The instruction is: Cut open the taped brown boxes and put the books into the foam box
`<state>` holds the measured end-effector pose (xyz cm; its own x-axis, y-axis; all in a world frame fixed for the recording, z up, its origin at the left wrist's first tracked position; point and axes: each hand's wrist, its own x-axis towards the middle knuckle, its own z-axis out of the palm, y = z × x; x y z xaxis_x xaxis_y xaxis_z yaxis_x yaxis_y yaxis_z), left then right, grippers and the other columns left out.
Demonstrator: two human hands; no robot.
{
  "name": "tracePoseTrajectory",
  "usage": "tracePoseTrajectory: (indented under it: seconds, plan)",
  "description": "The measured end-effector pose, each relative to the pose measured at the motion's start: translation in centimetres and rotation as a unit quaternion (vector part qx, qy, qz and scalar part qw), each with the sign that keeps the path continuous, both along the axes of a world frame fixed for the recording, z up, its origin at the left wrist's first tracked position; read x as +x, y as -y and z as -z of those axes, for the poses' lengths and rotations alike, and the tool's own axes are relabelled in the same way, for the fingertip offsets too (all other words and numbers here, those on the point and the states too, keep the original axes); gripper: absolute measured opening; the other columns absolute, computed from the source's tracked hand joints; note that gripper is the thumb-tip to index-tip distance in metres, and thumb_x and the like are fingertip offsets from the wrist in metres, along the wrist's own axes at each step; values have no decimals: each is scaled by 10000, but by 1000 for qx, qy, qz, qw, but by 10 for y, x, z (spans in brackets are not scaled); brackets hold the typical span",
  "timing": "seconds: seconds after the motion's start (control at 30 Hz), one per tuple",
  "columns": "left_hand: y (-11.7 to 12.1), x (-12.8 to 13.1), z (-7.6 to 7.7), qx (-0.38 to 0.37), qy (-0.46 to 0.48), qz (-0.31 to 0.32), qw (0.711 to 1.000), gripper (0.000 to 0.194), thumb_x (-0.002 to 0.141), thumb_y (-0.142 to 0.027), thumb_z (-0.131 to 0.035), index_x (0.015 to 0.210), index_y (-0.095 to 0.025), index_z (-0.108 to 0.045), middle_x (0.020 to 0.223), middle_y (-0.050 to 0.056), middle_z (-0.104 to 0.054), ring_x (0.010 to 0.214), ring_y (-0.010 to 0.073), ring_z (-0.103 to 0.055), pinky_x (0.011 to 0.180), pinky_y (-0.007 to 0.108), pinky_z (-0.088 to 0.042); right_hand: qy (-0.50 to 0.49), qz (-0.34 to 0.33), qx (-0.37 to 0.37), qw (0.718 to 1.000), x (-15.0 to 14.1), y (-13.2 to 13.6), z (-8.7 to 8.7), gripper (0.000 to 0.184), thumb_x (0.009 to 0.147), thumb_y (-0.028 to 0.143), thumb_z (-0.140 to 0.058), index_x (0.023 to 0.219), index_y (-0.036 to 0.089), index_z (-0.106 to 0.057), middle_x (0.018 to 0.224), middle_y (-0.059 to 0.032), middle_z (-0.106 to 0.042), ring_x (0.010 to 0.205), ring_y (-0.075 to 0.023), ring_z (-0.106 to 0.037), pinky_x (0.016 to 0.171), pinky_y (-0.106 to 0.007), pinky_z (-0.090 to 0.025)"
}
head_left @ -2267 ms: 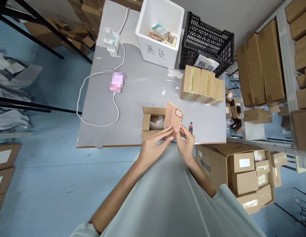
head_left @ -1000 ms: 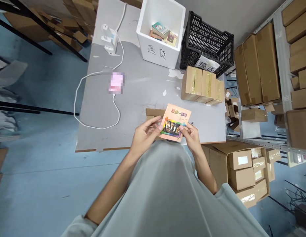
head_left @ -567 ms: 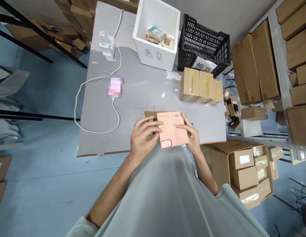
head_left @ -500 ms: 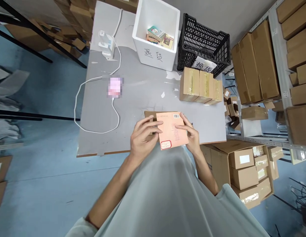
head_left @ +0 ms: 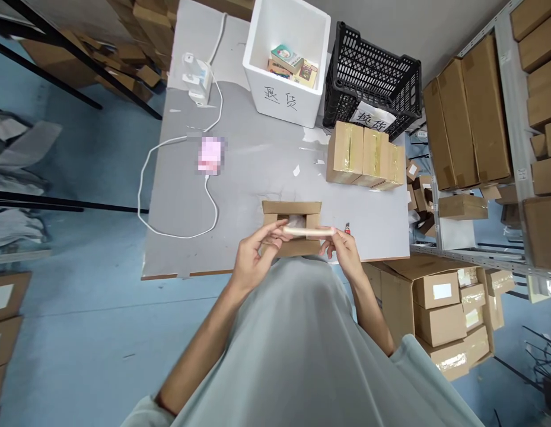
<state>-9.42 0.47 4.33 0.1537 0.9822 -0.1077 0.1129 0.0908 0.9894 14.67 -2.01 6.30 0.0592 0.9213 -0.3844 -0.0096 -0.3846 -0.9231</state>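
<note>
A thin peach-coloured book is held edge-on between my two hands, just above an open cardboard box at the near edge of the grey table. My left hand pinches the book's left end with its fingers closed on it. At the right end, my right hand grips the book in the same way. White wrapping shows inside the open box behind the book.
A white foam bin with small books and a black plastic crate stand at the table's far edge. Three taped cartons sit to the right. A white cable loops on the left. Cartons fill the floor box and shelves on the right.
The book was turned from its colourful front cover to its back with the barcode, and now lies tipped edge-on toward me. Both hands have kept hold of it over the open box.
</note>
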Motion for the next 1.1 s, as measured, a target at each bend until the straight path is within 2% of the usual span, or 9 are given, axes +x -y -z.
tracePoseTrajectory:
  seconds: [0.13,0.3,0.5,0.6,0.7,0.77,0.83,0.93,1.1]
  plan:
    - [-6,2,7,-55,29,-20,998,612,1095,-720,-622,1267,-165,-814,991,126,-869,864,254,-806,761,359,-635,-33,-9,-33,999,-1,-4,3,872,992,988,-582,1056,169,-875,886,-131,-891,605,-198,-724,518,-287,-503]
    - [-9,-4,20,-108,6,-2,994,730,1001,-870,-663,1183,-184,-836,1076,139,-873,993,299,-829,755,354,-668,-38,-1,-62,997,-3,-3,24,873,940,962,-675,1223,160,-874,670,-15,-767,531,-176,-716,494,-251,-513]
    - [-57,1,34,-128,91,20,987,1031,911,-786,-805,1708,-204,-509,1549,255,-741,813,263,-849,601,390,-715,-101,9,13,995,-18,-62,42,903,832,680,-964,1584,245,-718,1120,-84,-885,589,-166,-757,562,-315,-670]
    - [-132,-1,-6,-13,66,-9,998,1012,937,-748,-804,1721,-183,-502,1637,284,-674,1109,343,-865,737,425,-762,-101,36,88,990,-25,-138,8,1098,817,663,-979,1740,233,-567,1351,-163,-863,785,-227,-838,694,-380,-746]
    - [-201,-10,-73,127,-9,-81,989,887,962,-668,-850,1668,-203,-580,1739,279,-593,1304,352,-817,1064,494,-718,-78,92,178,977,-26,-213,-42,1178,865,676,-934,1837,261,-414,1793,-233,-566,1212,-296,-849,1022,-479,-738]
    - [-222,-20,-107,217,-23,-147,965,761,1029,-599,-819,1653,-218,-606,1760,245,-579,1471,343,-736,1235,501,-623,-50,95,224,969,-22,-241,-61,1113,917,719,-880,1830,267,-432,1887,-213,-435,1543,-324,-690,1245,-525,-617]
    - [-218,-33,-116,271,-22,-183,945,669,1071,-577,-781,1628,-238,-629,1759,195,-592,1597,317,-637,1354,488,-515,-20,74,242,967,-17,-245,-58,1039,932,765,-849,1782,266,-520,1884,-175,-456,1712,-320,-515,1381,-550,-471]
    - [-177,-54,-69,205,-46,-184,960,656,1083,-626,-726,1587,-214,-650,1611,191,-713,1570,312,-659,1387,513,-468,24,61,185,981,-5,-208,-12,1009,883,822,-856,1679,237,-648,1836,-169,-533,1755,-347,-447,1439,-569,-369]
    - [-66,-79,87,-109,-113,-183,971,706,951,-714,-735,1402,-171,-702,1365,233,-823,1402,398,-773,1300,594,-555,75,120,-121,983,20,-87,96,1151,702,860,-935,1598,175,-707,1821,-267,-517,1750,-437,-436,1438,-571,-339]
